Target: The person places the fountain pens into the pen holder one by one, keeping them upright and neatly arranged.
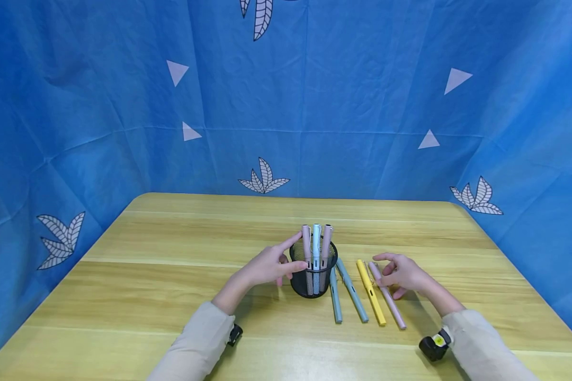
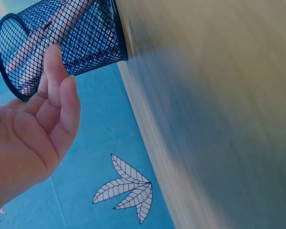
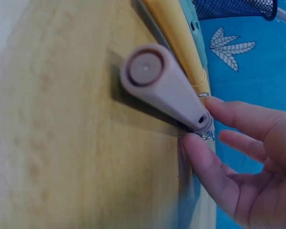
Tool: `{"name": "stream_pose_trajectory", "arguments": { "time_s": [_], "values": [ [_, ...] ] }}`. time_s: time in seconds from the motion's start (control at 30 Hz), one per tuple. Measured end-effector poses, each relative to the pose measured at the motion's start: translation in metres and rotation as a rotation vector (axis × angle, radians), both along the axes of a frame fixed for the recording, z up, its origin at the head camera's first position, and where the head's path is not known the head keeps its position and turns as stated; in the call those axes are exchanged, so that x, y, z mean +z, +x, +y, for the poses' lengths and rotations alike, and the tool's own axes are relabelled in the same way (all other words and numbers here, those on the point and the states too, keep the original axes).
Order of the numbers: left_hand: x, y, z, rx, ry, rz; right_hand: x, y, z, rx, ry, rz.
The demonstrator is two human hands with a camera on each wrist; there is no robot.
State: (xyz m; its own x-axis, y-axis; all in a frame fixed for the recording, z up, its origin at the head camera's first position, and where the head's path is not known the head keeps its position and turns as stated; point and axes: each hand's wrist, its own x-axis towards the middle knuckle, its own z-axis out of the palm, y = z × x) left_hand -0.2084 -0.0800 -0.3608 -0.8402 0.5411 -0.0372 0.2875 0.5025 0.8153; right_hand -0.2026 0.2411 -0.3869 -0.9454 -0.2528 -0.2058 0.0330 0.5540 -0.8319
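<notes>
A black mesh pen holder point(image 1: 310, 294) stands upright with two lilac pens point(image 1: 306, 241) and a light blue pen point(image 1: 316, 238) in it. My left hand point(image 1: 267, 264) holds it from the left, index finger at the back of the rim and thumb across the front. In the left wrist view the other fingers point(image 2: 55, 67) curl loosely beside the mesh. On the table to the right lies another lilac pen point(image 3: 174, 93). Around its upper end, near the clip, my right hand point(image 1: 405, 272) has thumb and index finger apart, not visibly pinching it.
A yellow pen point(image 1: 372, 293) lies just left of the loose lilac one. Two blue-green pens point(image 1: 352, 292) lie between it and the holder. The wooden table point(image 1: 171, 238) meets a blue patterned cloth point(image 1: 314, 106) at its back and sides.
</notes>
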Motion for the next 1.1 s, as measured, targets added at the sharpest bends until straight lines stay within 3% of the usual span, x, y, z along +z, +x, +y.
{"name": "stream_pose_trajectory", "arguments": {
  "time_s": [0.23, 0.63, 0.9, 1.1],
  "values": [
    [-0.0006, 0.0001, -0.0003, 0.003, 0.003, -0.007, 0.0, 0.0001, -0.003, -0.042, 0.023, -0.008],
    [-0.0017, 0.0001, -0.0001, 0.005, 0.005, -0.014, 0.0011, 0.0022, -0.0059, -0.041, 0.033, -0.002],
    [-0.0001, 0.0005, -0.0002, 0.003, -0.007, -0.01, 0.0012, 0.0008, -0.004, -0.084, 0.099, -0.005],
    [0.0007, -0.0002, -0.0004, 0.0, -0.019, -0.004, 0.0002, -0.0004, -0.0018, -0.114, 0.084, -0.024]
  ]
}}
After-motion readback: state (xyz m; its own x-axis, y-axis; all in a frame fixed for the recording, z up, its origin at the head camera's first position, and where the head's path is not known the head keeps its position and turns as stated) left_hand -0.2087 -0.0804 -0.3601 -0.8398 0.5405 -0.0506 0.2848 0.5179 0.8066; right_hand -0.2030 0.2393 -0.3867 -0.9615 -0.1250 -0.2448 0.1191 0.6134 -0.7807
